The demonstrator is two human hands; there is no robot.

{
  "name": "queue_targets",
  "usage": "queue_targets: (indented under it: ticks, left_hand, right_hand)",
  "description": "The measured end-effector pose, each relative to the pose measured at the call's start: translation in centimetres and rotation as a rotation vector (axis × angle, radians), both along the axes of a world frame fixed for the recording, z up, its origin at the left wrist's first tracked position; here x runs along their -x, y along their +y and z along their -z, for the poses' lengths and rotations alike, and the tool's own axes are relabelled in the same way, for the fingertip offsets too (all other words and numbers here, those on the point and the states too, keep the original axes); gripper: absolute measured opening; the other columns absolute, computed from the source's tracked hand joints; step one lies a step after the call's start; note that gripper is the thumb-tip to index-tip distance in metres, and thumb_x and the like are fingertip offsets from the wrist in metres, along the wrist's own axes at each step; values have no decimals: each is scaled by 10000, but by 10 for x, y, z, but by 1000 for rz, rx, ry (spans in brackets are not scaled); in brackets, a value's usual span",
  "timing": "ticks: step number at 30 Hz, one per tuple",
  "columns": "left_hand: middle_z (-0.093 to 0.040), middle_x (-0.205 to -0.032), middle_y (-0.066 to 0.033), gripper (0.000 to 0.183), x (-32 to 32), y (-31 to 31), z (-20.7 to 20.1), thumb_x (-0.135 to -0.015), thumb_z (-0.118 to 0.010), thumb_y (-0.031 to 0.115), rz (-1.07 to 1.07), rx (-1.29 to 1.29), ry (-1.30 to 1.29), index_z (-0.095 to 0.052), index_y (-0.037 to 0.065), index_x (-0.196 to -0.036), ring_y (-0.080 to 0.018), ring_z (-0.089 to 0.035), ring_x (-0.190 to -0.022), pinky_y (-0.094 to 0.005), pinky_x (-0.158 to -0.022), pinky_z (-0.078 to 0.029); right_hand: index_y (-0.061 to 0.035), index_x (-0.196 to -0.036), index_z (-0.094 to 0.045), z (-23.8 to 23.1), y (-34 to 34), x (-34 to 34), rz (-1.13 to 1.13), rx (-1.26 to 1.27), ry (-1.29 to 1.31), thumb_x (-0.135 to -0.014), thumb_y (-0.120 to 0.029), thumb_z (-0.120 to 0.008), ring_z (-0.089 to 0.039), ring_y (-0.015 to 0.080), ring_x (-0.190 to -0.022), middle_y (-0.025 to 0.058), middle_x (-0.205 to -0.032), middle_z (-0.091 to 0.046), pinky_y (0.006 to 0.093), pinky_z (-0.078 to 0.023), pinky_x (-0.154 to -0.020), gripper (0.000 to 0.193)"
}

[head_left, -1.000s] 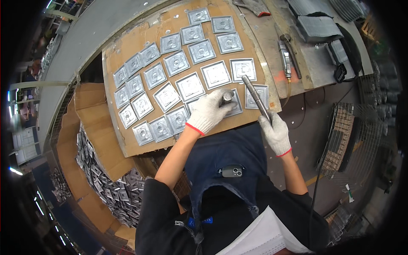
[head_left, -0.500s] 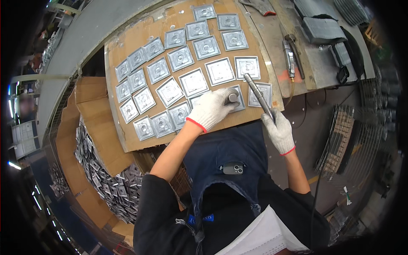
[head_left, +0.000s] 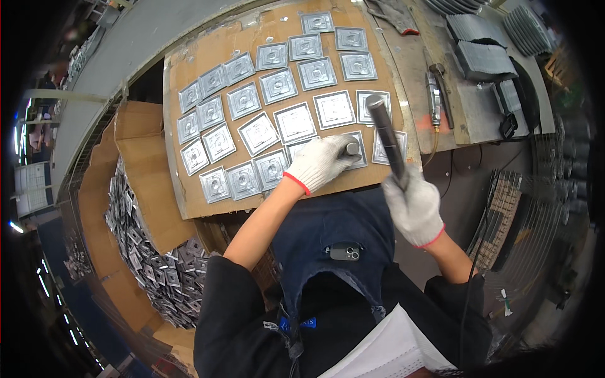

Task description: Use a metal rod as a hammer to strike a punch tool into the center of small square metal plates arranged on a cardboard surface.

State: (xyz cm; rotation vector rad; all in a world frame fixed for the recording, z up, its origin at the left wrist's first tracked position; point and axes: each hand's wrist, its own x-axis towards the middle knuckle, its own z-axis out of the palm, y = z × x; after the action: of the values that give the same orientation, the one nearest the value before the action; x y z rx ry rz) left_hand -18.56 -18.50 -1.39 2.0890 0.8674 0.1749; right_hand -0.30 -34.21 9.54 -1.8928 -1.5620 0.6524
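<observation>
While the left gloved hand (head_left: 320, 162) is working near the near edge of the cardboard-topped table (head_left: 189, 189), its fingers are grasping a short metal cylinder (head_left: 351, 148) over one of the square metal plates (head_left: 362, 159), not far from the near right corner. Can't tell if the cylinder is actually touching the plate, since the glove is hiding that bit. The right gloved hand (head_left: 413, 205) is clenching its fingers around the lower end of a long steel rod (head_left: 387, 135), just off that corner, and the rod is slanting up and crossing in front of the corner plate (head_left: 379, 151) from this angle. Loads more plates are lying in rough rows back toward the far edge. Off past the right edge, a hammer (head_left: 448, 110) is lying beside a slim metal tool (head_left: 435, 97). Beyond the left edge, an open carton (head_left: 151, 157) is holding a heap of metal parts (head_left: 170, 271).
</observation>
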Motion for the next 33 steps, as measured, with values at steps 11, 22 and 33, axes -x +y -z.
queue_targets:
  ticks: [11, 22, 33]
  left_hand:
    - [-789, -1067, -177, 319, -5, 2, -11, -969, -796, 269, -87, 81, -36, -733, 66, -1207, -320, -786, -972, -414, -845, -619]
    - [-802, -1101, -105, 311, 5, -1, -23, -958, -809, 167, -114, 156, -130, -744, 52, -1240, -216, -779, -1040, -350, -922, -609]
    - [-805, -978, -50, 277, 44, -2, -23, -976, -808, 140, -338, 46, -358, -744, 38, -1225, -133, -744, -836, -286, -744, -606]
  right_hand:
    - [-20, -1162, -636, 31, -20, -15, 156, 151, 9, -1052, -302, -678, -732, 442, -718, 238, -762, -703, 501, -572, -651, 306]
    - [-36, -1071, -615, 76, -25, -11, 195, 272, 10, -1062, -380, -653, -719, 466, -723, 261, -758, -704, 542, -554, -640, 346]
    - [9, -1119, -638, 88, -15, -6, 199, 136, 147, -1038, -280, -711, -700, 460, -716, 250, -750, -672, 514, -526, -643, 309]
